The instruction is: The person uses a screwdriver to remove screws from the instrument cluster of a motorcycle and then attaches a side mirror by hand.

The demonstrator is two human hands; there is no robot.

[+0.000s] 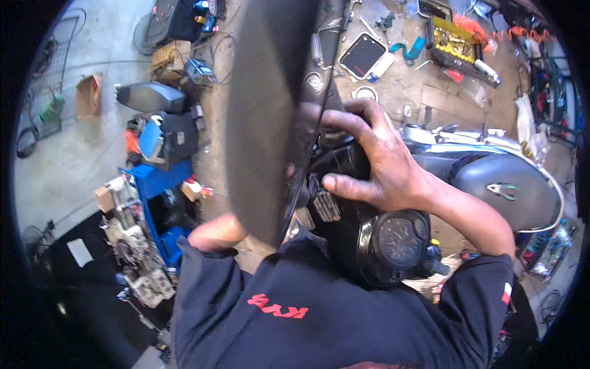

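A long dark panel (264, 123) with a glossy edge stands upright before my chest, large and close. At its right edge is my right hand (381, 163), with index and middle fingers bent toward the edge and the thumb held apart. Their contact with the panel is hard to judge. My left forearm (218, 232) passes behind the panel, which hides that hand. Under my right wrist sits a round black gauge (399, 237) among black vehicle parts. Pliers with green handles (503, 190) lie on a smooth grey rounded body part (476, 181) to the right.
Beyond the panel, a yellow-and-black toolbox (433, 52) holding small metal parts, a white-rimmed tray (344, 61) and a teal strap (413, 49) lie on the floor. At left, an engine (132, 249) sits beside a blue stand (147, 197). An orange coiled hose (522, 32) runs at far right.
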